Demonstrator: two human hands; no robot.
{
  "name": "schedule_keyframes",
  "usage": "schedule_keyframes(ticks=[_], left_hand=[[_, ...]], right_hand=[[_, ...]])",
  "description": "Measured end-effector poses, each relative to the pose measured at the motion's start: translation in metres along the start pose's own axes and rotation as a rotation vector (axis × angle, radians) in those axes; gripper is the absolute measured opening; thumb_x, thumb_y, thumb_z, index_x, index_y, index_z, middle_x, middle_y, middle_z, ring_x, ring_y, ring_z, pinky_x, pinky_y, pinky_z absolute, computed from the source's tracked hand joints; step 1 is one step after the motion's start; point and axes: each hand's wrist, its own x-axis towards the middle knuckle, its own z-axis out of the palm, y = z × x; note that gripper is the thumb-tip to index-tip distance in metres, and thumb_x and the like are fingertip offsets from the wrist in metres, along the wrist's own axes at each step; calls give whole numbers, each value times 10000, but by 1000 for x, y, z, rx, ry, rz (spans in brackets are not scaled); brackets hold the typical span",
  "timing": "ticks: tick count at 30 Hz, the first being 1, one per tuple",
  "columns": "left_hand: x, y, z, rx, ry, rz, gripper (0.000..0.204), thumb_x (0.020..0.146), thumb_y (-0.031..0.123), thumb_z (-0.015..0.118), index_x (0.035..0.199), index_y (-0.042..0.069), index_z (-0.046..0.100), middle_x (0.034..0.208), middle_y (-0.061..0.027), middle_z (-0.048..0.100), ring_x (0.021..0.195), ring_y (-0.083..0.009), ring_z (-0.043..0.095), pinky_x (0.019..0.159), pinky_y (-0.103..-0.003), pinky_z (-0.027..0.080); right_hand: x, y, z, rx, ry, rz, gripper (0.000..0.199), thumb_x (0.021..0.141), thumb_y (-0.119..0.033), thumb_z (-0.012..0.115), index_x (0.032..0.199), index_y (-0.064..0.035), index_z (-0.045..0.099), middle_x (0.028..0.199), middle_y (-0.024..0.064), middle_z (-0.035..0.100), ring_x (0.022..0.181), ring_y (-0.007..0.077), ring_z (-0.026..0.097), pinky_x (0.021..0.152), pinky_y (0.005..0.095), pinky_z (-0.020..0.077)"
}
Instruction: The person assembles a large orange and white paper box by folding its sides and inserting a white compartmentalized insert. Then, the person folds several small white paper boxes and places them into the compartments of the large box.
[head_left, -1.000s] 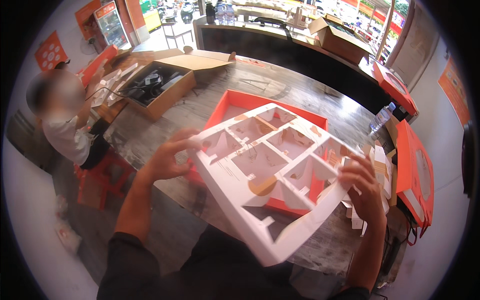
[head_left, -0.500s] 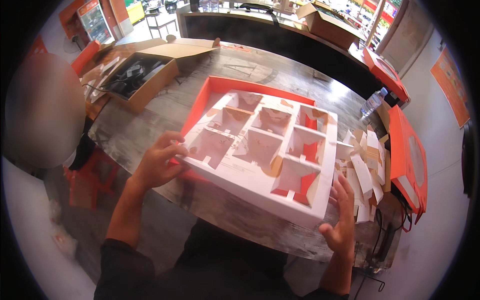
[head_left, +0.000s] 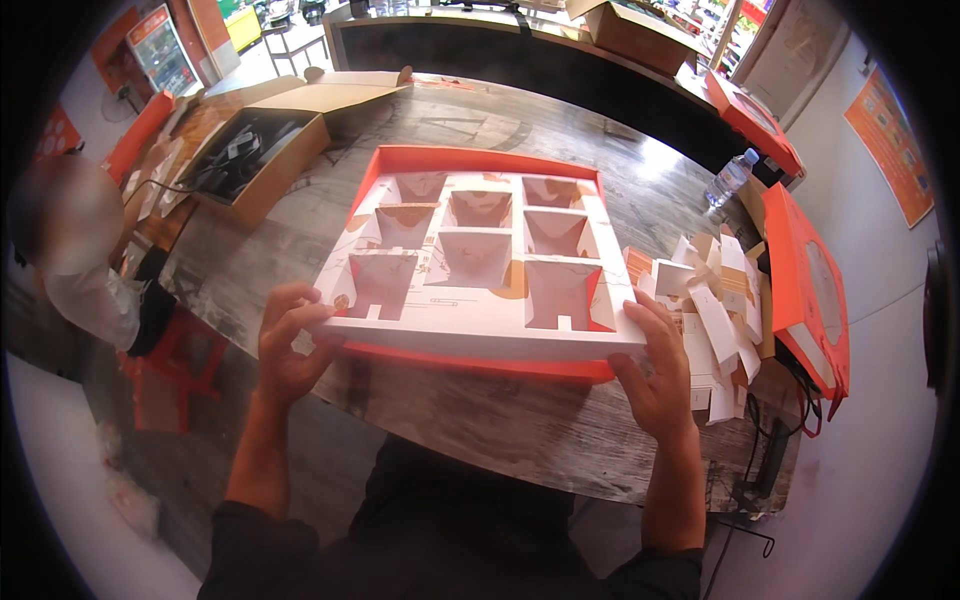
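A white cardboard divider insert (head_left: 455, 312) with several square compartments and brown printed patches sits tilted over a red box base (head_left: 490, 157). Its far side lies within the red walls, while the near edge is raised above the box's front. My left hand (head_left: 290, 345) pinches the near left corner of the insert between thumb and fingers. At the near right corner my right hand (head_left: 655, 370) grips it the same way, thumb below and fingers on the outer side. The compartments hold nothing that I can see.
White folded cardboard pieces (head_left: 715, 330) are heaped at the right, beside red boxes with windowed lids (head_left: 800, 290). A water bottle (head_left: 732, 178) stands behind them. At the far left is an open brown carton (head_left: 270, 175) with black items, near a seated person (head_left: 85, 270).
The insert has turned level and shifted left and back into the red box. My right hand, apart from it before, has closed on its near right corner.
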Motion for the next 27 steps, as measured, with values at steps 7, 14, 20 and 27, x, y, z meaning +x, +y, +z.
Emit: schedule_keyframes(ticks=[7, 14, 20, 27], left_hand=[[-6, -12, 10, -30, -3, -59, 447, 825, 94, 861, 1254, 57, 740, 1385, -184, 618, 1258, -329, 606, 1078, -438, 491], [-2, -7, 17, 64, -8, -47, 414, 846, 51, 846, 1247, 55, 743, 1329, -187, 659, 1249, -358, 641, 1050, -435, 522], [16, 4, 20, 187, 50, -8, 393, 835, 57, 867, 1208, 53, 745, 1216, -151, 713, 1089, -339, 714, 936, -416, 575], [20, 2, 17, 261, -68, -5, 318, 832, 47, 851, 1137, 55, 764, 1169, -124, 707, 1070, -328, 686, 919, -420, 561]], right_hand=[[-10, 26, 23, -93, -12, 58, 511, 966, -74, 746, 1453, -5, 606, 1512, 221, 606, 1398, 397, 598, 1155, 461, 498], [6, 21, 27, -144, 111, 125, 449, 929, -62, 790, 1371, -65, 707, 1430, 179, 663, 1223, 334, 707, 888, 392, 650], [6, 24, 25, -276, 51, -8, 396, 913, -98, 817, 1304, -72, 754, 1382, 163, 692, 1158, 325, 731, 898, 402, 641], [6, 20, 22, -321, 0, -78, 341, 920, -132, 806, 1247, -50, 753, 1334, 148, 710, 1201, 361, 695, 1003, 452, 576]])
